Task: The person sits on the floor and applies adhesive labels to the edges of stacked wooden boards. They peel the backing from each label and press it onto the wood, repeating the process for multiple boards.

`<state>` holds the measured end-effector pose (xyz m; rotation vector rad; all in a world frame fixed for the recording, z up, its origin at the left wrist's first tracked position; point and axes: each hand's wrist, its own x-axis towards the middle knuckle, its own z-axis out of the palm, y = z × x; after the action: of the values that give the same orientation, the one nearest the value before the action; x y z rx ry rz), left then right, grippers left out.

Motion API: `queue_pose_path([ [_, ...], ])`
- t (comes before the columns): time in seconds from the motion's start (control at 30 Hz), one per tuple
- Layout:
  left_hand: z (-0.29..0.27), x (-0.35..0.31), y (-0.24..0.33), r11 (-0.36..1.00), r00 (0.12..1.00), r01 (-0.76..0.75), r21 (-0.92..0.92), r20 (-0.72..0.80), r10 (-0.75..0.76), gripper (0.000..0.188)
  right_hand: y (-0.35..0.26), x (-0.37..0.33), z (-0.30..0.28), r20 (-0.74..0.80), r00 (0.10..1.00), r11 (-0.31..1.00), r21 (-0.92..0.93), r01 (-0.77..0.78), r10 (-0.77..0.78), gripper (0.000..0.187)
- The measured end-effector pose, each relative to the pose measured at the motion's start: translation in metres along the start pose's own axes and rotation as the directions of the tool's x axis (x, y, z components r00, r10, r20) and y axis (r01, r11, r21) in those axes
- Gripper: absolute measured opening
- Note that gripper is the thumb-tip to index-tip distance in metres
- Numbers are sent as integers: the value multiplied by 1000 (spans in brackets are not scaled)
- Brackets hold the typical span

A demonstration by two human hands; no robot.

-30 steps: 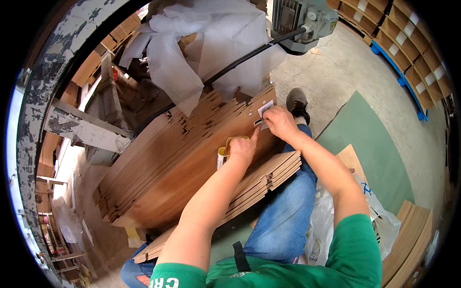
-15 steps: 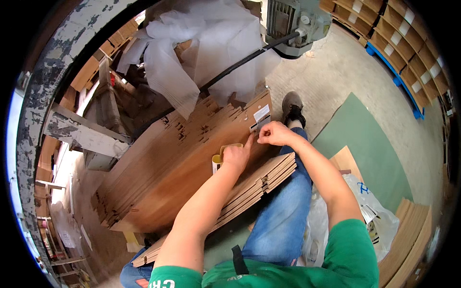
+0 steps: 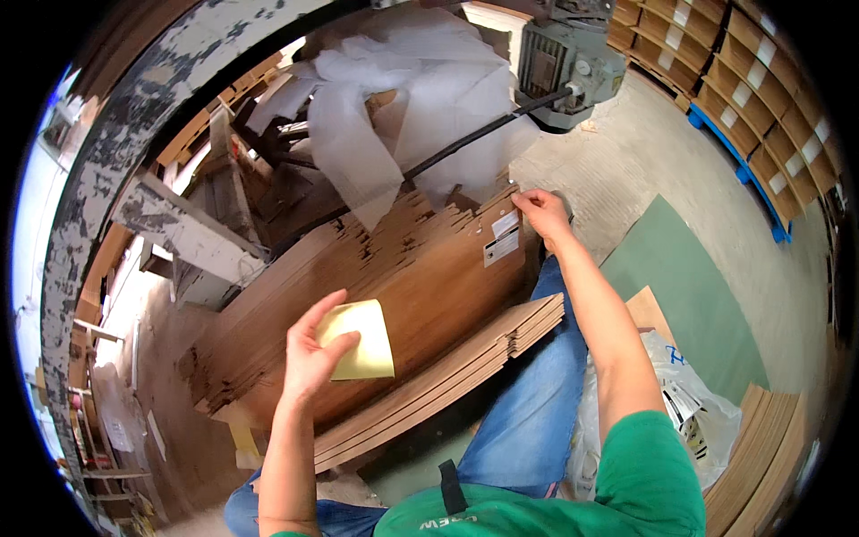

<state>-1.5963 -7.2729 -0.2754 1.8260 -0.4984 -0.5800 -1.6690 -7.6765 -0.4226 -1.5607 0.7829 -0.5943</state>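
Between the thumb and fingers of my left hand [image 3: 310, 356] is a yellow sheet of paper [image 3: 365, 342], its blank side showing. It is held in front of the brown face of a stack of flat cardboard sheets [image 3: 429, 295] standing on edge. Two labels, an upper white label [image 3: 504, 224] and a lower printed label [image 3: 501, 249], sit near the right end of that face. My right hand [image 3: 542, 215] has its fingers closed on the upper right corner of the front cardboard sheet, above the labels.
More flat cardboard pieces [image 3: 447, 385] lie across my legs. White foam wrap [image 3: 394, 107] drapes behind the stack, beside a grey motor [image 3: 568, 72] and black bar. At right are a green mat [image 3: 680, 277], a plastic bag [image 3: 702, 412] and boards [image 3: 756, 447]; cartons stand on a blue pallet [image 3: 743, 170].
My left hand moved left, away from the labels; the curled yellow sheet now lies flatter in it. My right hand moved up to the cardboard's corner. A lower label now shows fully.
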Motion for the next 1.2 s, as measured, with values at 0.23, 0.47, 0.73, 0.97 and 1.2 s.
queue_pose_path([
  [0.23, -17, -13, 31, 924, 983, -126, -360, -168, 69, 43, 18, -15, -14, -187, 965, 966, -143, -214, 186, 41],
  [0.47, -3, -15, 33, 901, 984, -137, -412, -158, 77, 37, -18, -15, 12, -108, 992, 995, -75, -69, 61, 37],
  [0.73, -8, -10, 29, 858, 986, -96, -504, -163, 14, 37, -49, -34, 16, -109, 954, 959, -15, -283, 280, 23],
  [0.97, 6, -4, 31, 772, 998, -28, -634, -56, -11, 48, -33, -72, -77, 267, 942, 854, -519, -36, 202, 20],
  [1.2, 48, 13, 33, 664, 987, 159, -731, 139, -84, 48, -127, -173, 29, 696, 682, 966, 252, 60, -224, 47],
])
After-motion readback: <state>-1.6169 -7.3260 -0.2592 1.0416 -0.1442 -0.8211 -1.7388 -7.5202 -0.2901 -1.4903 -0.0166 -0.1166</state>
